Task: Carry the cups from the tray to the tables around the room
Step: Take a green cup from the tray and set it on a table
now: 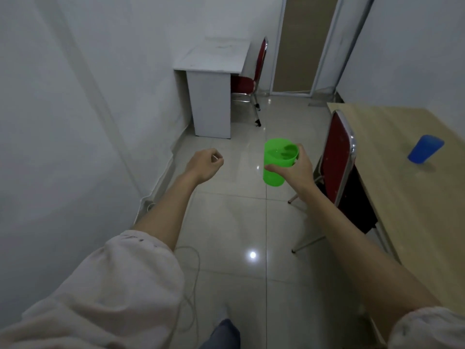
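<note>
The green cup (275,165) is a translucent plastic tumbler, held upright in the air above the tiled floor (234,222), well clear of any table. Its mouth faces up, and a shine inside suggests clear liquid, though that cannot be told for certain. Finger shapes show darkly through its wall near the rim.

The blue cup (425,148) stands upside down on the wooden tabletop (402,197) at the right, near that tabletop's far right part and well away from its near edge. Its contents, if any, are hidden.

The right hand (297,170) wraps the green cup from the side, thumb across the near wall and fingers curled round the far side at the rim, the bare forearm stretched forward from a pushed-up pale sleeve (427,328). The left hand (205,163) hangs ahead at a similar height, fingers curled loosely into a near fist and gripping nothing, wrist bent slightly, well apart from the cup. Its sleeve is also bunched above the elbow.

A red chair (338,157) stands pushed against the wooden tabletop's left edge, just beside the right hand. Farther off, a white table (214,59) sits against the left wall with a second red chair (251,79) tucked at its right side.
</note>
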